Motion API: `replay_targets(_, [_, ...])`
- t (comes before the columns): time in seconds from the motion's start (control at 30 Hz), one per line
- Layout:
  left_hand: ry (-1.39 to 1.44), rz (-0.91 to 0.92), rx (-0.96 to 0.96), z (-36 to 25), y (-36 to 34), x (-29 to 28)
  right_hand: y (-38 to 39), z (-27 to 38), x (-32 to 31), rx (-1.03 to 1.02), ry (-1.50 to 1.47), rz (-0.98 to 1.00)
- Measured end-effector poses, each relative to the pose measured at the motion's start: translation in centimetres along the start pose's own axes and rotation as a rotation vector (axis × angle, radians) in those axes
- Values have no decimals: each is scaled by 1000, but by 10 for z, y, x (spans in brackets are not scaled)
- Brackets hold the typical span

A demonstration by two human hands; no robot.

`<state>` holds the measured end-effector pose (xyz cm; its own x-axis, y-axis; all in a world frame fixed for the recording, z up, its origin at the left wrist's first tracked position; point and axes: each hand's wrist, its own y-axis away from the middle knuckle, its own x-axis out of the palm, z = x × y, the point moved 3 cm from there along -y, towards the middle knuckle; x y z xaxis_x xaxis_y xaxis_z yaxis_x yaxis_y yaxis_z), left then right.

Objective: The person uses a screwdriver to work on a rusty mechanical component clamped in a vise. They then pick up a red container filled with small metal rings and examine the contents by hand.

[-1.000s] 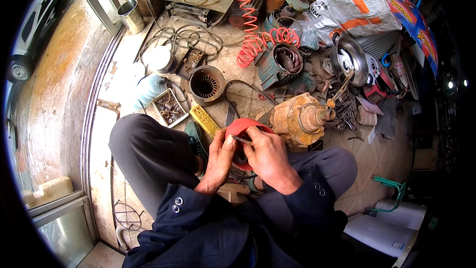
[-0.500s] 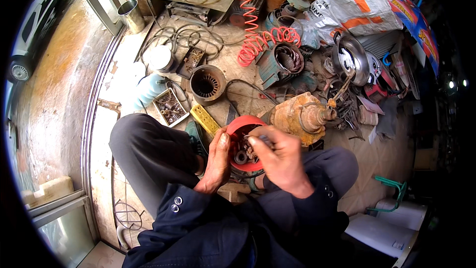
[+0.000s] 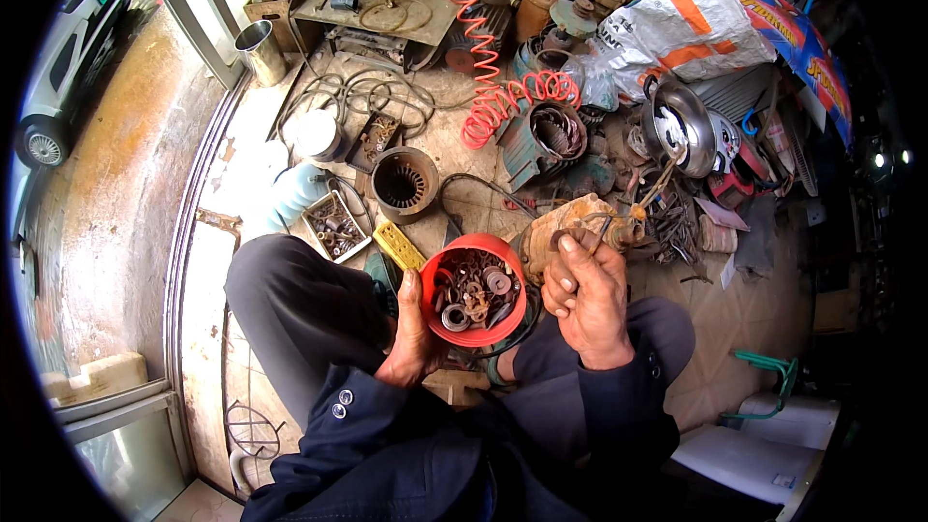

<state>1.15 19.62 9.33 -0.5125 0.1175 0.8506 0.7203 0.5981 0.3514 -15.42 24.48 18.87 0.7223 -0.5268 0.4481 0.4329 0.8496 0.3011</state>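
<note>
My left hand (image 3: 408,340) grips the side of a red plastic tub (image 3: 520,307), its thumb up along the outer wall. Inside the tub lie many small metal parts (image 3: 476,290), among them washers, rings and a small bearing-like ring. To the right of the tub, my right hand (image 3: 593,307) is raised with thumb and fingers pinched on a small dark flat piece (image 3: 568,239), which looks like a washer. Just beyond that hand is a rusty orange-brown pump body (image 3: 543,242), lying on its side.
Ahead stand a round motor stator (image 3: 404,184), a yellow power strip (image 3: 399,246) and a white tray (image 3: 307,213) of hardware. A coiled red air hose (image 3: 483,116) hangs near a green motor housing (image 3: 522,150). Scrap and a steel bowl (image 3: 698,126) crowd the right.
My right hand has come up out of the tub and moved right, a small flat piece pinched in it. The tub's contents now show. The view has shifted slightly.
</note>
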Motion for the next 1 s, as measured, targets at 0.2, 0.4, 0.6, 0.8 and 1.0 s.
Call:
replay_targets(0.2, [54, -12, -35, -2, 4, 5, 2, -4, 0, -9, 42, -24])
replay_targets(0.4, [72, -20, -18, -1, 5, 7, 3, -6, -3, -19, 135, -24])
replay_targets(0.6, [28, -34, 17, -3, 6, 10, 4, -8, -7, -11, 158, -44])
replay_targets(0.8, [22, -17, 28, -4, 8, 12, 5, -8, -8, -50, 220, -31])
replay_targets(1.0, [38, -104, 191, -36, 27, 27, 3, -8, -12, -89, 239, -70])
